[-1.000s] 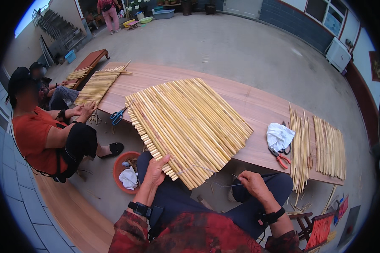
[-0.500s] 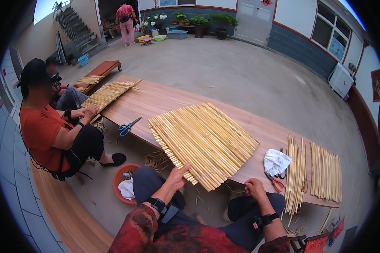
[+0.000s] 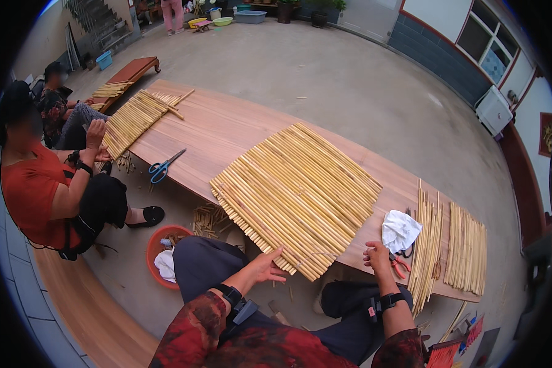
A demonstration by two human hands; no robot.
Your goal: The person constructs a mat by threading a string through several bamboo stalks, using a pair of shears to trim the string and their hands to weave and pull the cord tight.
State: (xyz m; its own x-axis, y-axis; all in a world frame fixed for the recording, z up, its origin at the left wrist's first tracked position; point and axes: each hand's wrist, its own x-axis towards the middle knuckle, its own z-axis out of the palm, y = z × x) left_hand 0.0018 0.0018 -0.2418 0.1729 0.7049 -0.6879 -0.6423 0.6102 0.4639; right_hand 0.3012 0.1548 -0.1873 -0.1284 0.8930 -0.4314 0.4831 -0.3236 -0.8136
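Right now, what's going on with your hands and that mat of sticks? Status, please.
Left hand open, fingertips on the near edge of the stick mat. Right hand at the table edge, closure unclear. White cloth beside it.

One woven reed mat (image 3: pixel 297 193), one blue scissors (image 3: pixel 164 167), one white cloth (image 3: pixel 400 230), one red basin (image 3: pixel 159 254), two seated co-workers (image 3: pixel 37 184).

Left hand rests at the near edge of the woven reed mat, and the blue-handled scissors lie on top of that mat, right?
Not quite. The left hand is at the reed mat's near edge, but the blue-handled scissors lie on the bare wooden table, left of the mat, in the head view.
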